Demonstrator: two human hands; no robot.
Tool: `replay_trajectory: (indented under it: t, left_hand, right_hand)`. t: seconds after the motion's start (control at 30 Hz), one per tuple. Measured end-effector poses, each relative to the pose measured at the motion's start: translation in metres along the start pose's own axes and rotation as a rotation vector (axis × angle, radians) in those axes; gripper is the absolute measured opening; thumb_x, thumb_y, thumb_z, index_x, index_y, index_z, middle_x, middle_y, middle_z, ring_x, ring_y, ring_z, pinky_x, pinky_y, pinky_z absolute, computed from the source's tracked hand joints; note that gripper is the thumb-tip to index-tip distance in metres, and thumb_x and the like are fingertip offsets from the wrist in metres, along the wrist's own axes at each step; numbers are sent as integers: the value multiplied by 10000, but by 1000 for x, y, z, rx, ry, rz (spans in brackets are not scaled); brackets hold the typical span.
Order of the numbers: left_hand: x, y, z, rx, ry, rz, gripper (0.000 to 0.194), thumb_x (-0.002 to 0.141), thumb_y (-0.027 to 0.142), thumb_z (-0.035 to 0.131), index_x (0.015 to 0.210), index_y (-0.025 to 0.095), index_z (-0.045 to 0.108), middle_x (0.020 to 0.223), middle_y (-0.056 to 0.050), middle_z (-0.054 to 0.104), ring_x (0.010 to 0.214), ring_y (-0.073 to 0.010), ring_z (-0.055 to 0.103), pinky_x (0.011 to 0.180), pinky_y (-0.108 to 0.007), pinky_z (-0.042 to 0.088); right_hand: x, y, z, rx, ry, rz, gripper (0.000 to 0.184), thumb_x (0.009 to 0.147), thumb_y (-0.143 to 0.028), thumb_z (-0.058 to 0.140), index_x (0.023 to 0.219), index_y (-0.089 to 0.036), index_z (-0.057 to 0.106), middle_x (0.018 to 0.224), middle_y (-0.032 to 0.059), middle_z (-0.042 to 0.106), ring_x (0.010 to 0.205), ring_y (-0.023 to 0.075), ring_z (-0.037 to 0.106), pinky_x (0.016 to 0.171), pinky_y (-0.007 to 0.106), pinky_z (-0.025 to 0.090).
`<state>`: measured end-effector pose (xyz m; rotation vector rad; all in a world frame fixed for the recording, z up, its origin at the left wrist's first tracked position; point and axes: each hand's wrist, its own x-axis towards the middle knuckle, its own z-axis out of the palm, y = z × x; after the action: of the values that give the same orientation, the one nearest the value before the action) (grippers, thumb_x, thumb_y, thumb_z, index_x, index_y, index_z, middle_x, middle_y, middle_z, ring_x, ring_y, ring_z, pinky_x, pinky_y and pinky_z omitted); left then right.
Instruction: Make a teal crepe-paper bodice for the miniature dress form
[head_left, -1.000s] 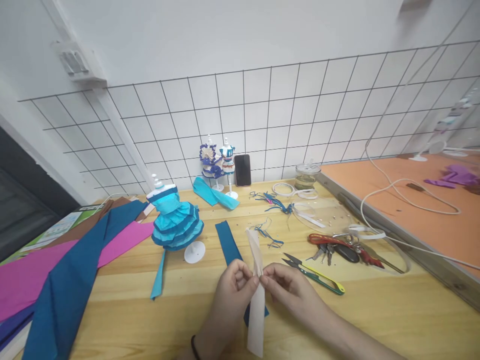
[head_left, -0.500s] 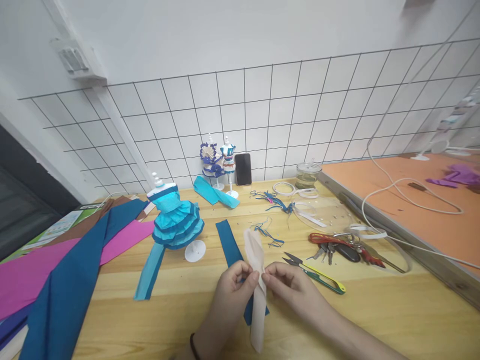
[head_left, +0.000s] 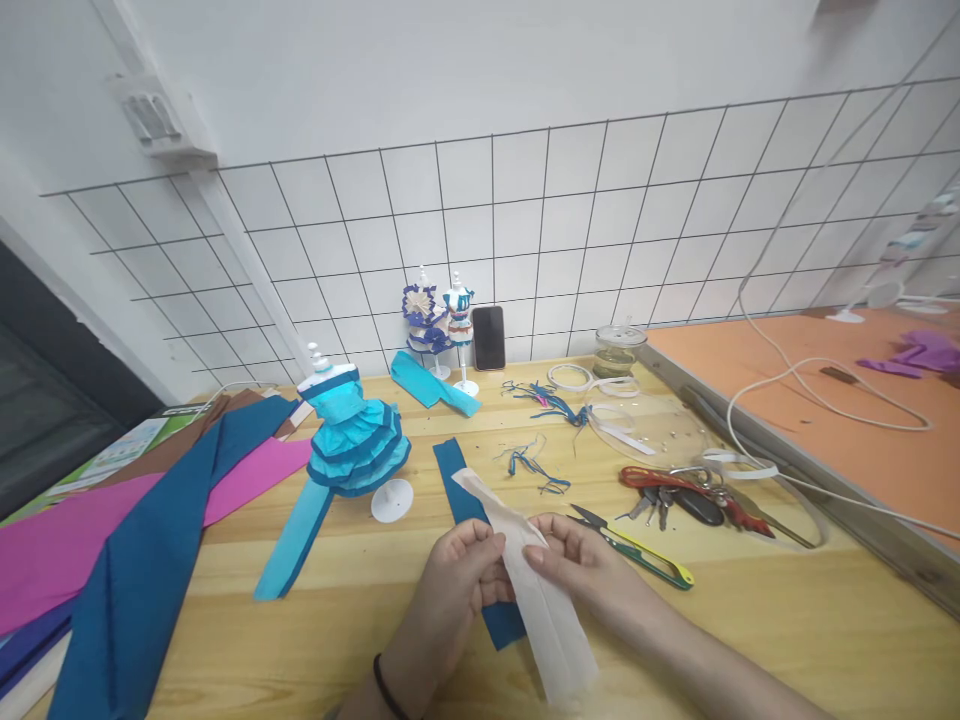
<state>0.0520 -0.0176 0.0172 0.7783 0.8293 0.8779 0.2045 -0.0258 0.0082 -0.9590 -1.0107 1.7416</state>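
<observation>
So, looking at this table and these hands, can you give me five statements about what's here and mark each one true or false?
1. The left hand and right hand both hold the pale strip. True.
2. The snips are in the right hand. False: they lie on the table, beyond that hand.
3. The phone stands upright near the wall. True.
4. The keys lie to the left of the turquoise dress. False: they lie well to its right.
5. The dark band is on the right wrist. False: it is on the left one.
</observation>
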Motion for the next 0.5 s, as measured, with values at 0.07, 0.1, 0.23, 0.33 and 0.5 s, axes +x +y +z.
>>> replay_trajectory:
  t: [0.07,0.1,0.23,0.33,0.5]
  left_hand:
    - [0,0,1,25,11,2,208,738,304,601,702,149,467,595,-4,582,519,-112,561,545,-248,448]
    - [1,0,1,40,17,13,214,722,304,618,707,148,472,595,2,576,509,-105,548,525,-236,439]
    - [2,-1,2,71,72,69,321,609,252,715,839,144,519,675,11,580,540,-97,524,495,-208,406]
    - [2,-2,-1,81,108,70,309,619,237,710,865,122,563,687,-2,586,605,-111,536,553,-217,417]
    - [3,-1,-6,73,116,50,253,679,315,674,765,92,592,648,-29,609,568,-114,542,550,-231,434]
  right_hand:
    - [-1,-1,1,-38,-32,-19,375,618,-407,725,843,-157,559,725,19,646,615,138,591,607,266,438]
    - [-1,-1,1,-54,-44,-24,362,626,-413,717,826,-150,569,709,23,648,613,143,594,599,265,436]
    - [-2,1,-1,-121,-87,-5,343,690,-457,648,740,-121,602,634,23,623,589,134,566,565,242,401]
    - [-4,3,-2,-217,-107,47,361,688,-472,641,689,-114,599,569,-9,570,489,83,463,484,202,315]
    - [-8,4,-2,-313,-163,102,373,686,-486,625,651,-120,563,537,-35,491,468,69,384,455,195,253]
